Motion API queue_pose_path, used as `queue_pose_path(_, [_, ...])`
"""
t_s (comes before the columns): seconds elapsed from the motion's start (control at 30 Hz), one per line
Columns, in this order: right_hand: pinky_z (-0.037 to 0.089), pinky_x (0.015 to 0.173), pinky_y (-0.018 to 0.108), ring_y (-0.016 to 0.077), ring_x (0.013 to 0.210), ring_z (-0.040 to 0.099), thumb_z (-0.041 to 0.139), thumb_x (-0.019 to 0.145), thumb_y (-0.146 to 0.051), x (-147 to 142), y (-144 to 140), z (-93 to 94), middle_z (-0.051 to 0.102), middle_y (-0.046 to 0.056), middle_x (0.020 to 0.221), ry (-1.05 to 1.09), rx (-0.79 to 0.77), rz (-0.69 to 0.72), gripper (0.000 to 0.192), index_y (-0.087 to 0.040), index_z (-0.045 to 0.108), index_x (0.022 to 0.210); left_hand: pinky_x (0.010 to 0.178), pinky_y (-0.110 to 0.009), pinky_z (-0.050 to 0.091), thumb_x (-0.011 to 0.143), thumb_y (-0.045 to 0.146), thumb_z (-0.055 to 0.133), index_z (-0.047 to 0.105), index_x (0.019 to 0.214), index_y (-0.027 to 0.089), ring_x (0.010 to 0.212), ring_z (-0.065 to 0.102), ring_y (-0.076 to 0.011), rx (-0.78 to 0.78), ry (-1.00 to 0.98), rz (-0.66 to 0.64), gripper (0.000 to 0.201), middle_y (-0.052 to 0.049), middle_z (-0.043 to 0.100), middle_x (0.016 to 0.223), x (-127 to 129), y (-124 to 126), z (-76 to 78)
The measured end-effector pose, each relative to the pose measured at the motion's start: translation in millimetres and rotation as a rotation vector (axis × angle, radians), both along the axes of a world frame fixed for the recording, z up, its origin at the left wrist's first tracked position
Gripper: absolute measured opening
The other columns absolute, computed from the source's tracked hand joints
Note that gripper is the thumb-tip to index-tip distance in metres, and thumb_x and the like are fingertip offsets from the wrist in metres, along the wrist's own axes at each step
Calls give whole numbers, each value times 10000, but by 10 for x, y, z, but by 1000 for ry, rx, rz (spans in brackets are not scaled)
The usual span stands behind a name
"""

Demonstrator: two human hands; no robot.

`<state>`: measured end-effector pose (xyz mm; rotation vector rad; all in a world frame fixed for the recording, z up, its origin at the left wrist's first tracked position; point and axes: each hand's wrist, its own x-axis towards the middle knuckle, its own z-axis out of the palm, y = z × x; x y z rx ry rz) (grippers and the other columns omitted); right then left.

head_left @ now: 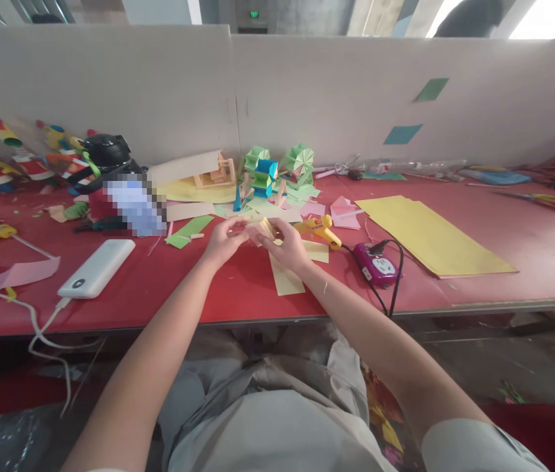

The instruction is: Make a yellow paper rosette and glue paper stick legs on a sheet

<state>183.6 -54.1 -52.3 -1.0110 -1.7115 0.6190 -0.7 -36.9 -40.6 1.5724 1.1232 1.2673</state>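
My left hand [227, 241] and my right hand [287, 246] come together over the red table, fingers closed on a small folded piece of pale yellow paper [267, 228]. Part of the folded paper is hidden behind the fingers. Below my right hand lies a flat pale yellow paper strip [287, 278] on the tabletop. Just right of that hand rests a yellow glue gun [320, 228]. Beyond the hands stand green folded-paper wheels [299, 160] and a blue folded-paper piece [264, 178].
A purple power strip [379, 265] with a black cord sits to the right, beside large yellow sheets [437, 236]. On the left are a white power bank [97, 269] with a cable and several paper figures [31, 160]. A grey partition [110, 85] closes off the back.
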Motion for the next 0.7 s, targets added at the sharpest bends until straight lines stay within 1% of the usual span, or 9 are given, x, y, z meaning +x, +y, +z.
queue_pose_path(0.07, [542,885,386,226,977,644,667,833,-465,-5,-2,-7,675,102,1090,-38,51,-36,412,-191,598,1132,828,-382,583,705,504,799,707,995,153,985,698,-273,-78,-52,30,465,-121,740,1033,30,-12,-1])
queue_pose_path(0.13, [538,922,391,237,1034,638,708,812,-488,-8,-13,-5,653,112,1158,-55,67,13,484,-199,595,1184,770,-383,597,709,509,789,701,973,149,920,713,-272,-165,-129,13,454,-113,750,963,43,-14,-1])
queue_pose_path(0.23, [562,916,365,239,1109,630,736,798,-515,-13,-35,1,593,120,1277,-12,30,115,570,-216,586,1261,766,-360,593,726,465,769,717,985,161,943,717,-269,-237,-207,-31,403,-104,760,994,22,-6,12])
queue_pose_path(0.37, [586,908,361,239,1147,620,727,807,-538,-17,-49,2,549,125,1338,28,-17,124,603,-226,589,1304,810,-351,580,761,415,724,748,994,164,976,717,-259,-296,-241,-133,344,-105,761,1064,-29,-21,60])
queue_pose_path(0.43, [589,913,366,235,1134,621,725,806,-548,-16,-50,4,553,125,1335,21,-26,113,615,-229,591,1314,853,-356,569,759,410,742,756,1024,168,1022,704,-261,-290,-242,-213,359,-107,752,1114,-41,-44,80])
queue_pose_path(0.5, [590,910,366,233,1123,620,731,802,-542,-12,-51,8,559,128,1327,16,-23,107,623,-219,593,1316,911,-373,549,738,407,783,751,1078,174,1086,682,-275,-248,-220,-272,414,-111,738,1168,-43,-64,88])
queue_pose_path(0.57, [587,910,363,235,1134,616,747,794,-522,-10,-54,11,559,129,1331,15,-11,116,626,-212,592,1315,963,-389,522,705,395,825,739,1123,173,1142,657,-294,-178,-179,-269,481,-117,731,1191,-41,-74,84])
queue_pose_path(0.63, [586,911,360,238,1157,614,761,787,-502,-10,-61,16,553,125,1349,33,-9,137,618,-219,588,1309,991,-393,502,680,387,851,730,1142,166,1171,642,-306,-114,-150,-225,526,-122,731,1192,-44,-72,79])
queue_pose_path(0.7, [587,904,356,233,1161,619,738,813,-493,-10,-69,26,564,118,1341,79,-29,157,558,-226,591,1280,1000,-392,494,657,378,870,717,1161,163,1188,634,-312,-84,-151,-204,569,-125,726,1207,-56,-65,81])
